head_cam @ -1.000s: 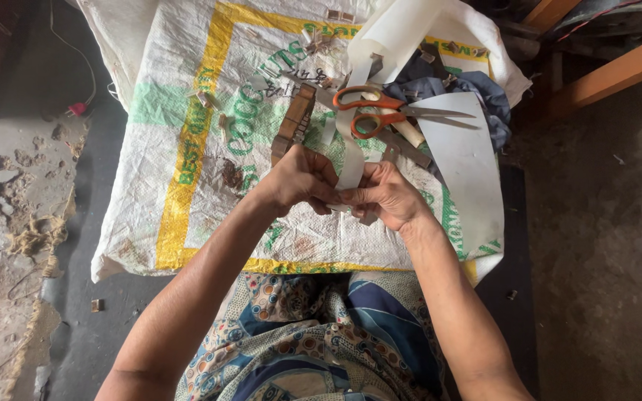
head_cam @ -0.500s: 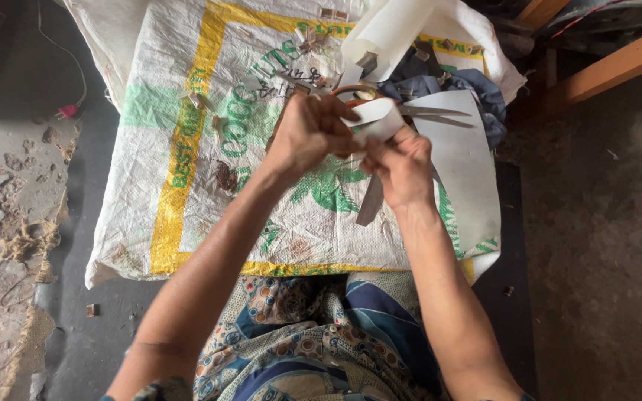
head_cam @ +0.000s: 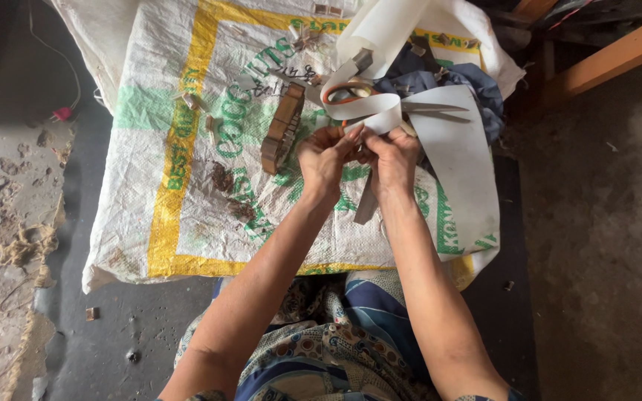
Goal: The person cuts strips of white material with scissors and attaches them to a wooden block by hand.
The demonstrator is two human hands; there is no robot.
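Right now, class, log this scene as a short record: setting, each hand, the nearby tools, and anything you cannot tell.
Setting: woven sack spread on a dark floor, seen from above.
Left hand: pinches a white strip that loops upward.
Right hand: grips the same strip, touching the left hand.
Tools: orange-handled scissors lie beyond the hands; a brown wooden block lies to their left.
Other: blue cloth, wide white sheet.
Unclear: how the strip ends.

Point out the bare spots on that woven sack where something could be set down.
Free: the woven sack between its yellow stripe and the wooden block. Crowded: around both hands, with white strip, scissors and blue cloth.
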